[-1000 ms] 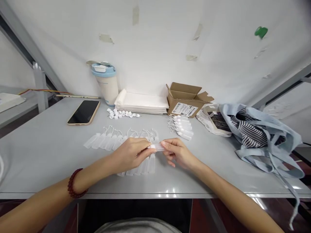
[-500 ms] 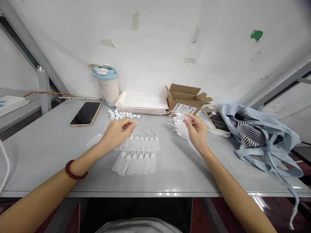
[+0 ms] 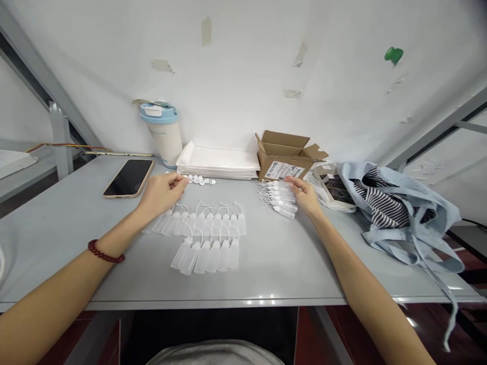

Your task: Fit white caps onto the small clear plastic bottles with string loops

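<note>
My left hand (image 3: 163,192) is at the small white caps (image 3: 201,180), thumb and fingers pinched together; whatever is between them is too small to make out. Over on the right, my right hand (image 3: 305,196) is at the pile of capped clear squeeze bottles (image 3: 284,196), its thumb and fingertips closed on the end of the top bottle. Between the hands, two rows of small translucent bottles lie flat on the table, a front row (image 3: 205,257) and a back row (image 3: 201,224). Thin white strings loop from their necks.
Behind the bottles are a stack of white sheets or envelopes (image 3: 220,162) and an open cardboard box (image 3: 283,157). A phone (image 3: 129,178) and a lidded cup (image 3: 166,139) stand at left. At right lie a plastic-wrapped item (image 3: 335,188) and a blue cloth bag (image 3: 399,203).
My left hand has moved left and slightly back to the caps. My right hand has lowered its bottle onto the capped pile. The view has shifted slightly.
</note>
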A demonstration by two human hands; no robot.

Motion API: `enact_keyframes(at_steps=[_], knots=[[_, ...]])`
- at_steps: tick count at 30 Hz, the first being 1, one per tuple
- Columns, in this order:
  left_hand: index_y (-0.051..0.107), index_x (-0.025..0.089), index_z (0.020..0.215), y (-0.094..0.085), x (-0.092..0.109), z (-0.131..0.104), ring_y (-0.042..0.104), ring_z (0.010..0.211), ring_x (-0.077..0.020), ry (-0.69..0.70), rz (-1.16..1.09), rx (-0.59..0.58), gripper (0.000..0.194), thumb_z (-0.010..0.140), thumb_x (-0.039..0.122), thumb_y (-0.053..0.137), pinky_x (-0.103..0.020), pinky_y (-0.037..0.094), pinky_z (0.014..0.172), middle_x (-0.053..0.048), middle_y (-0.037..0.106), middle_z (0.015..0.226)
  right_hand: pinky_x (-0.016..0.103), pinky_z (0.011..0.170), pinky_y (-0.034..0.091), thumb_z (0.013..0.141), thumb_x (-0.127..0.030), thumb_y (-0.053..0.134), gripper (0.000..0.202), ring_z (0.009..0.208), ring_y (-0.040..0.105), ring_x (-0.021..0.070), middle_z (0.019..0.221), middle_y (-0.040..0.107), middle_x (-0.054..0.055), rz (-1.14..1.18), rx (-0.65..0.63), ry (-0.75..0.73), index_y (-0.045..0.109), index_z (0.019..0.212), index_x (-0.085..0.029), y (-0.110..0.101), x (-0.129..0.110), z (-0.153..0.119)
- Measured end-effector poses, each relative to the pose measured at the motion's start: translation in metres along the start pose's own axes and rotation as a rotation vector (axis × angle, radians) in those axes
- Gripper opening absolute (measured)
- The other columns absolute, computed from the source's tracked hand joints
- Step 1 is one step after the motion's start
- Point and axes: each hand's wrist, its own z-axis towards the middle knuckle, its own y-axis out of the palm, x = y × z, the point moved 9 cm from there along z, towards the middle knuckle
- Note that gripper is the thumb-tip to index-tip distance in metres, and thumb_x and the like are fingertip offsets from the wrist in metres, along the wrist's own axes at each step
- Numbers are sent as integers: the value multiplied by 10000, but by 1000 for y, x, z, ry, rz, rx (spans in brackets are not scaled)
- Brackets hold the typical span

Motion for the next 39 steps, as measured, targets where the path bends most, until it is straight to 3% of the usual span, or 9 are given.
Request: enact_keyframes(at_steps=[6, 9, 12, 15, 18, 22, 29, 33, 39], knots=[[597, 175, 701, -4, -3, 2, 555, 532, -143, -9, 68, 1, 287, 810, 404, 463, -240, 411, 589, 12, 626, 583, 419, 929, 413, 781, -312, 488, 332, 1019, 590, 237, 1106, 675, 130, -11, 138, 3, 673, 1000, -145, -16, -11, -6], [615, 156, 769, -4, -5, 4, 593, 644, -156, -2, 127, -32, 267, 824, 374, 469, -240, 417, 662, -4, 660, 678, 382, 816, 460, 795, -328, 498, 292, 938, 600, 224, 1033, 688, 117, -56, 212, -33, 671, 949, -151, -22, -32, -17], [632, 144, 854, -4, -9, 7, 607, 781, -187, 7, 201, -59, 241, 829, 324, 473, -267, 416, 763, -37, 683, 810, 336, 747, 458, 821, -345, 509, 265, 848, 605, 198, 943, 694, 101, -89, 176, -101, 663, 909, -148, -16, -61, -30], [641, 138, 931, -3, -14, 11, 599, 842, -207, 18, 264, -78, 249, 834, 276, 459, -302, 406, 837, -63, 683, 924, 296, 686, 446, 837, -354, 514, 232, 728, 585, 165, 779, 673, 58, -71, 41, -136, 637, 839, -158, 1, -86, -44], [643, 111, 993, -1, -20, 14, 587, 900, -226, 34, 323, -96, 276, 826, 230, 457, -318, 404, 864, -99, 659, 1006, 251, 567, 400, 850, -368, 508, 236, 599, 532, 132, 649, 616, 18, -54, -203, -93, 605, 785, -163, 27, -98, -59], [634, 99, 1055, 3, -25, 17, 565, 964, -240, 65, 377, -121, 303, 825, 225, 482, -324, 398, 898, -113, 634, 1047, 232, 555, 374, 869, -325, 490, 240, 562, 494, 106, 610, 579, -1, -71, -536, -109, 588, 724, -162, 64, -112, -86], [646, 91, 1031, 12, -27, 18, 579, 909, -228, 116, 421, -169, 319, 853, 281, 461, -321, 407, 871, -123, 650, 1042, 216, 473, 244, 879, -335, 475, 389, 458, 292, 61, 476, 380, -52, -136, -827, -213, 479, 534, -155, 98, -130, -127], [673, 141, 921, 15, -30, 19, 592, 888, -233, 126, 435, -188, 271, 831, 296, 470, -307, 417, 797, -92, 688, 946, 210, 480, 240, 843, -355, 535, 392, 451, 295, 55, 462, 363, -54, -175, -918, -257, 473, 513, -154, 108, -138, -144], [687, 203, 845, 19, -41, 24, 634, 859, -248, 67, 443, -187, 257, 754, 374, 518, -295, 433, 728, -66, 709, 879, 232, 488, 210, 833, -391, 532, 417, 448, 280, 62, 447, 376, -43, -342, -839, -203, 456, 494, -160, 113, -137, -150]])
